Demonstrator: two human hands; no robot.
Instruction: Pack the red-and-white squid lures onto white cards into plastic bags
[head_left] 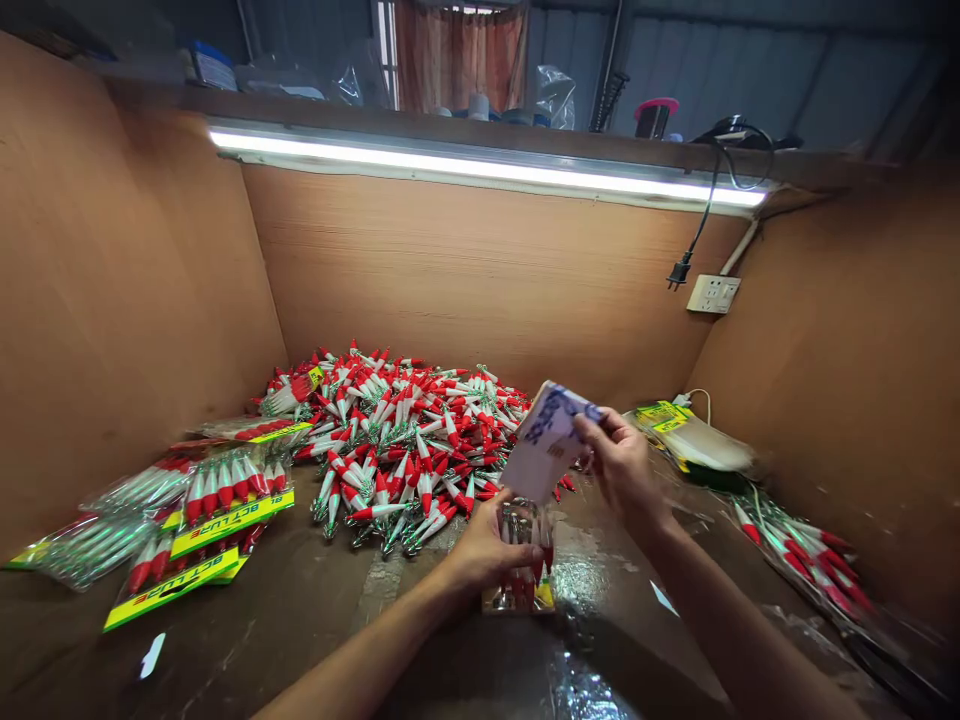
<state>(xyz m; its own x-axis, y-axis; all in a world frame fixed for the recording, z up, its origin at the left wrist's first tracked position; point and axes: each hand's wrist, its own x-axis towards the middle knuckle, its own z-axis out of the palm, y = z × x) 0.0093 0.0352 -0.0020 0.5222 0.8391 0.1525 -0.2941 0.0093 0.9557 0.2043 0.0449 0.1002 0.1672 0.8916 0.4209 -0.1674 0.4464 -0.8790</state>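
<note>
A flat white piece with rounded corners and a blue floral pattern (pixel 553 440) is tilted up in front of the lure pile. My right hand (pixel 621 462) pinches its upper right side between thumb and fingers. Below it, my left hand (pixel 491 548) is closed around a clear packet of red-and-white fishing lures (pixel 534 572), thumb across the front. The packet's lower end, with some yellow on it, points toward me. The left fingers reach the lower edge of the white piece; whether they grip it too I cannot tell.
Loose red-and-white lures (pixel 409 440) are heaped behind my hands. Filled packets with yellow headers (pixel 234 522) lie at left. On the right are a stack of clear bags (pixel 701 445) and more lures (pixel 806 555). A black plug (pixel 679 272) hangs near the socket (pixel 714 294).
</note>
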